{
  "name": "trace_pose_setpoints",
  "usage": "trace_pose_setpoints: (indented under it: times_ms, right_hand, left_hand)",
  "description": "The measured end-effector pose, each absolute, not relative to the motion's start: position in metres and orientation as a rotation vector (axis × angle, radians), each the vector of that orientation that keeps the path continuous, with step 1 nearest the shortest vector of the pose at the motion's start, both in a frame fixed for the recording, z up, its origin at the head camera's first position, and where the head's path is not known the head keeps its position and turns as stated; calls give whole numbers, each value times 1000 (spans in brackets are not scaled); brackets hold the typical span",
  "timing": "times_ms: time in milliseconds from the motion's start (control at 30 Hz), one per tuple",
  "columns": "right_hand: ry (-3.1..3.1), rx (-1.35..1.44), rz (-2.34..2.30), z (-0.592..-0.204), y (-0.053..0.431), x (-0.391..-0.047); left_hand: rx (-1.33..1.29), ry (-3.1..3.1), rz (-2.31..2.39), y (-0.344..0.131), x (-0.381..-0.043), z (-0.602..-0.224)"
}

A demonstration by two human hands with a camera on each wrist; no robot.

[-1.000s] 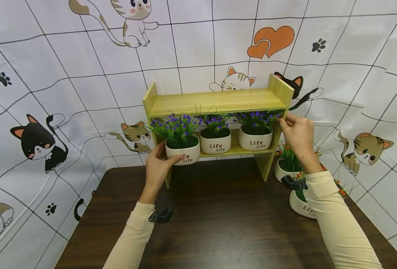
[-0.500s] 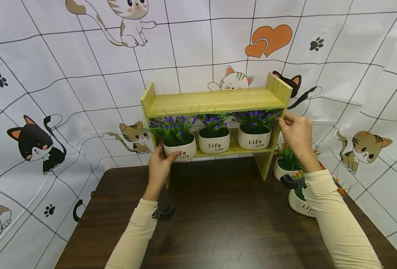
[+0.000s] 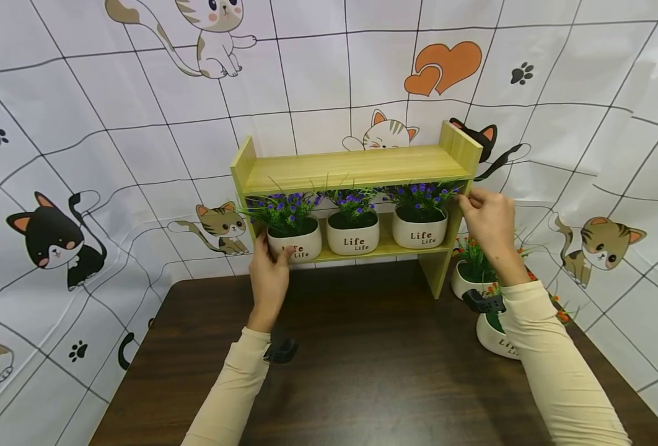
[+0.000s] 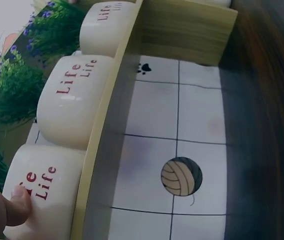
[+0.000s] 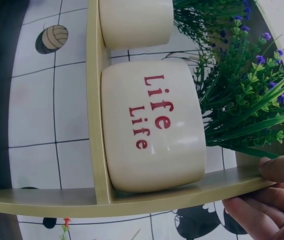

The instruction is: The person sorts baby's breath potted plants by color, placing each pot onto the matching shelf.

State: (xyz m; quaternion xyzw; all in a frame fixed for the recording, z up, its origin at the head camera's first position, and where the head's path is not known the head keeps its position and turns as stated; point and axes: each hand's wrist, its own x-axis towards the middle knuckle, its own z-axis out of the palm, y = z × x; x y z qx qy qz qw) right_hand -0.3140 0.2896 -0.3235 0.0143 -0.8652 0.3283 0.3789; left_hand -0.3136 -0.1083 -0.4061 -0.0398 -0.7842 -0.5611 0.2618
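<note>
My left hand (image 3: 269,280) holds the leftmost white flowerpot (image 3: 301,244), thumb on its front over the "Life" lettering and fingers at its left side. That pot, with purple flowers and green leaves, sits on the lower board of a light wooden shelf (image 3: 357,168). Beside it on the same board are a middle flowerpot (image 3: 354,237) and a right flowerpot (image 3: 420,231), both alike. With thumb and fingers, my right hand (image 3: 492,224) pinches the shelf's right side panel (image 5: 222,184). Part of the left hand's fingers is hidden behind the pot.
Two white pots with orange-red flowers, a rear one (image 3: 470,279) and a front one (image 3: 495,341), stand right of the shelf, partly behind my right forearm. The dark wooden table (image 3: 357,365) meets a white wall (image 3: 318,68) printed with cats.
My left hand has pushed the leftmost flowerpot back and slightly left onto the lower board, in line with the others. The right hand keeps its grip on the side panel.
</note>
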Motion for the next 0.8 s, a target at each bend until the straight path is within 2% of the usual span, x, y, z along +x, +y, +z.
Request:
trace_pose_setpoints:
  times_ms: [800]
  right_hand:
    - [-2201,49,847,-324,289,-313]
  left_hand:
    - [-156,-2117,-1030,-102,-311,-405]
